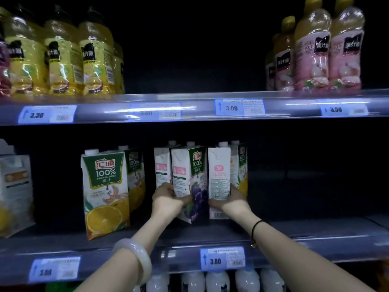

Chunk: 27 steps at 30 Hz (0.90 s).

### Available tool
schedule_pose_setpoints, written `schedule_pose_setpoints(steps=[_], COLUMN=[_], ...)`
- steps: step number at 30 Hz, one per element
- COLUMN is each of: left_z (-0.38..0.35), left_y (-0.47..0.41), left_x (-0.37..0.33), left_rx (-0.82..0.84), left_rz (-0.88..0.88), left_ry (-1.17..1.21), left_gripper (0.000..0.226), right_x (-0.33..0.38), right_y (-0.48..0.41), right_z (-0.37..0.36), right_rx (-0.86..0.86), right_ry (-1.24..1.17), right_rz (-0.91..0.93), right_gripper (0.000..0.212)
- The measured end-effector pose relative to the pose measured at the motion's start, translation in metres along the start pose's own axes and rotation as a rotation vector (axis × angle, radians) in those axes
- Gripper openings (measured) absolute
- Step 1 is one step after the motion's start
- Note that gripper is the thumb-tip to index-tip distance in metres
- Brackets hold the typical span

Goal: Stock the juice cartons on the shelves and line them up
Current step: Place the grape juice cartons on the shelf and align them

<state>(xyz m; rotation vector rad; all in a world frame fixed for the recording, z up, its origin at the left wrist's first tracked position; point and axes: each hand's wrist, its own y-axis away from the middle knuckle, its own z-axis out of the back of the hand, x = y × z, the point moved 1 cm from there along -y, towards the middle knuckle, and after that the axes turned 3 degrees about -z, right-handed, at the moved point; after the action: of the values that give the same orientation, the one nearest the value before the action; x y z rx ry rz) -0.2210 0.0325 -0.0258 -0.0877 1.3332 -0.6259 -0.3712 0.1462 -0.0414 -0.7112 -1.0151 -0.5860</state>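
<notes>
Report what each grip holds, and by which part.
Left grip holds the grape carton low on its left side; right grip holds the white carton beside it, low on its right side.

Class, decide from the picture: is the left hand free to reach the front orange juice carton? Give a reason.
Probably yes, once it lets go. The left hand grips the grape juice carton, but the orange juice carton stands at the shelf front, left of it, with nothing between them.

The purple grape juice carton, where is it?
In the head view, the purple grape juice carton is mid-frame on the lower grey shelf, held by the left hand, just left of a white carton that the right hand holds.
</notes>
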Motion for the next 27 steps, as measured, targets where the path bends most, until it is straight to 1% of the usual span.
schedule_pose_setpoints(steps=[3,5,8,9,14,17,20,24,27], left_z=[0.0,-0.002,-0.008,-0.009,-0.008,-0.008,-0.012,-0.029,-0.049], left_y=[0.002,0.003,0.005,0.005,0.011,0.02,0.028,0.039,0.049], left_x=[0.0,-0.002,-0.003,-0.004,-0.006,-0.012,-0.021,-0.033,-0.052], left_rx=[-0.01,0.006,0.048,0.054,0.011,-0.002,0.037,0.071,0.111], left_rz=[0.002,0.015,-0.002,-0.011,0.003,-0.029,-0.041,-0.007,-0.042], left_ry=[0.042,0.049,0.028,0.022,0.051,0.066,0.072,0.081,0.096], left_gripper=[0.038,0.042,0.055,0.057,0.05,0.05,0.049,0.045,0.045], right_x=[0.0,0.001,0.0,0.0,-0.001,-0.001,-0.003,-0.008,-0.015], right_y=[0.006,0.009,0.014,0.016,0.025,0.032,0.041,0.056,0.064], right_z=[0.005,0.005,0.004,0.004,0.008,0.017,0.031,0.062,0.091], right_rx=[0.004,-0.023,-0.08,-0.089,-0.104,-0.133,-0.153,-0.206,-0.236], right_ry=[-0.054,-0.082,-0.092,-0.085,-0.085,-0.034,-0.043,-0.057,-0.09], right_rz=[-0.006,-0.007,0.028,0.039,0.031,0.018,0.018,0.02,0.009], right_gripper=[0.058,0.056,0.05,0.049,0.036,0.033,0.03,0.037,0.031])
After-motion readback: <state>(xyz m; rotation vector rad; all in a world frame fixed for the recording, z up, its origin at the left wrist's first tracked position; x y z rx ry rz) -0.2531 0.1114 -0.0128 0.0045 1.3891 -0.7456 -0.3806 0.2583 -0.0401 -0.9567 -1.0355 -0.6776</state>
